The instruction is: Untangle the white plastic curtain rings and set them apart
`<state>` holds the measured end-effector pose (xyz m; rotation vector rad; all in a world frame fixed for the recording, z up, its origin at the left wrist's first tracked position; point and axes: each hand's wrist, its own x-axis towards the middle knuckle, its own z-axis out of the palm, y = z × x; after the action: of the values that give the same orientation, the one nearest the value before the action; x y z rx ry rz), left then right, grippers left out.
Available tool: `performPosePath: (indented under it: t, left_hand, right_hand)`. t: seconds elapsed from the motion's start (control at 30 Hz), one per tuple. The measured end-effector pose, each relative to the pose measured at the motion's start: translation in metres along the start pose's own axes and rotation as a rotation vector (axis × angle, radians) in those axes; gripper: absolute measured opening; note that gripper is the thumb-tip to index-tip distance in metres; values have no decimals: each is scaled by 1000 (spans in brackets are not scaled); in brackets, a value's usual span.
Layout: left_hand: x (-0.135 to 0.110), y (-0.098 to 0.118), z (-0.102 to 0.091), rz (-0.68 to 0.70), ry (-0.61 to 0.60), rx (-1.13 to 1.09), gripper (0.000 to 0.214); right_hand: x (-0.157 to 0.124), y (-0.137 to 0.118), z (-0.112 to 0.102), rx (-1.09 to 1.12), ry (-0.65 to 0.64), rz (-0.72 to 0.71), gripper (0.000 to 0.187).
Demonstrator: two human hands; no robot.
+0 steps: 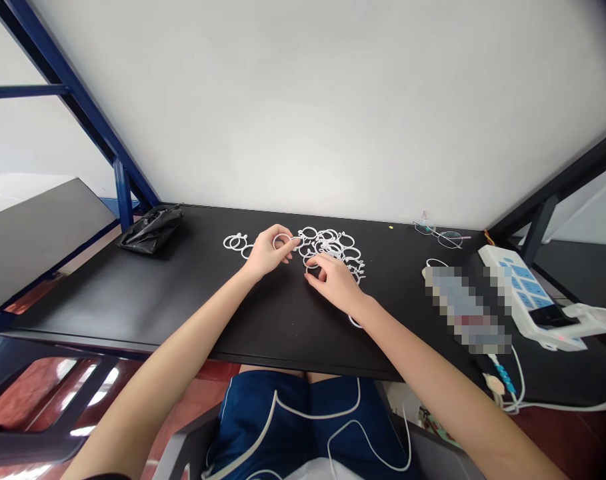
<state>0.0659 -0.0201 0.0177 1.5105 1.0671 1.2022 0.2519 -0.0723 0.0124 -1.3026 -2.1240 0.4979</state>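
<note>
A heap of several white plastic rings (335, 248) lies on the black table (183, 293) near its far edge. My left hand (267, 253) is closed, pinching one white ring (281, 241) just left of the heap. My right hand (334, 280) rests at the heap's near side, its fingers curled onto a ring there. A small separate group of white rings (237, 243) lies to the left of my left hand.
A crumpled black bag (151, 228) sits at the table's far left. At the right are a pair of glasses (440, 233), a blurred flat object (465, 308), a white power strip (530, 293) and white cables. Blue frame posts stand at the left.
</note>
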Motion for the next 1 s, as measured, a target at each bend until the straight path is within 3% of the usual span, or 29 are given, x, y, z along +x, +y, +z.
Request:
performPosePath:
  t: [0.3, 0.5, 0.63, 0.83, 1.0]
  left_hand:
    - [2, 0, -4, -141, 161, -215, 36]
    - [8, -3, -13, -90, 177, -196, 38]
    - [10, -9, -21, 15, 146, 1, 34]
    - [6, -7, -28, 188, 144, 611, 15]
    - [3, -4, -26, 276, 168, 714, 4]
  right_hand:
    - [1, 1, -1, -11, 10, 57, 14]
    - [2, 4, -1, 4, -11, 53, 15]
    - [1, 5, -1, 10, -27, 39, 15]
    - [1, 3, -3, 20, -40, 52, 14]
    - [1, 0, -5, 49, -6, 73, 9]
